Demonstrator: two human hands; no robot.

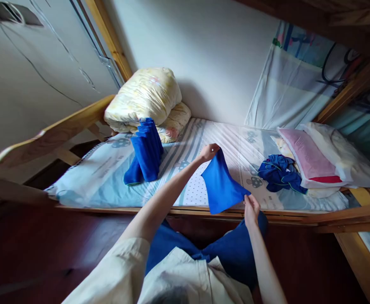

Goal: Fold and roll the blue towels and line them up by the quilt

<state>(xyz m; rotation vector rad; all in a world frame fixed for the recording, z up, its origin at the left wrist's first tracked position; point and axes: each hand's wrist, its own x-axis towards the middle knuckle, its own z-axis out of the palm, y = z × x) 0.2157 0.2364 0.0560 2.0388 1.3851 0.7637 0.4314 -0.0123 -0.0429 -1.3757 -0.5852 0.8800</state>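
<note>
A blue cloth (219,185) hangs stretched between my two hands, above the near edge of the bed. My left hand (209,152) pinches its upper corner, and my right hand (251,208) pinches the corner at the lower right. To the left, a row of folded blue cloths (148,150) stands close together on the bed, with one lower piece leaning at the front. A crumpled heap of dark blue cloths (280,173) with thin green edging lies on the right part of the bed.
The bed sheet (197,185) is patterned with stripes and mushrooms. A yellowish folded quilt (145,97) rests at the back left. On the right lie a pink package (308,154) and a clear plastic bag (340,156). Wooden bed rails (55,126) bound the ends, and an upper bunk hangs overhead.
</note>
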